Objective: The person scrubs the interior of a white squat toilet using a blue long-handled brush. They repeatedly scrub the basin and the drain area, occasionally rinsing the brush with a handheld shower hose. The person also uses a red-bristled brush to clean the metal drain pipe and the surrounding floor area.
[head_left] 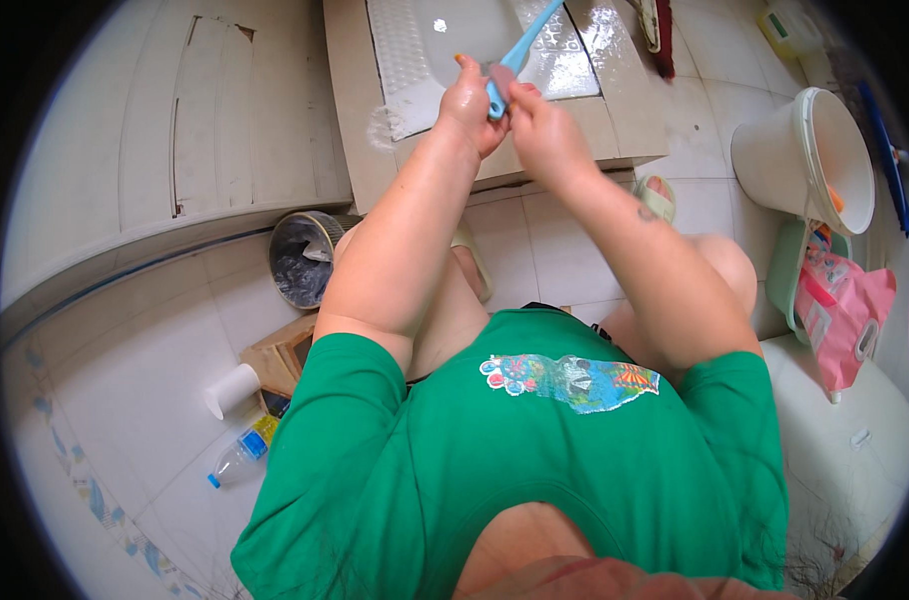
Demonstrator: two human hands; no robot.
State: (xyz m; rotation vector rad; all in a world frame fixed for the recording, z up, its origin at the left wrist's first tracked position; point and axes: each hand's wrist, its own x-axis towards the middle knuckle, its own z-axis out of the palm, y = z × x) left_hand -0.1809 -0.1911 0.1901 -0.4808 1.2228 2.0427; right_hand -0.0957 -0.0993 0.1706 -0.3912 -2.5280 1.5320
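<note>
A light-blue handle (528, 41) slants across the squat toilet (469, 30), its far end cut off at the top edge of the view. Around the lower end of this handle, near its hanging hole, is my left hand (466, 109), wet and with the thumb raised. My right hand (550, 135), slightly blurred, pinches a small pinkish-grey pad (502, 79) that lies against the handle. What the pad is made of cannot be told. Both hands are above the front edge of the tiled step (492, 150), close together.
On the left, a lined waste bin (304, 259) stands by the cabinet-like panel (147, 135); a plastic bottle (241, 457) and a white roll (231, 391) are on the floor. To the right are a white bucket (769, 150), a green basin (788, 277) and a pink refill pouch (837, 315).
</note>
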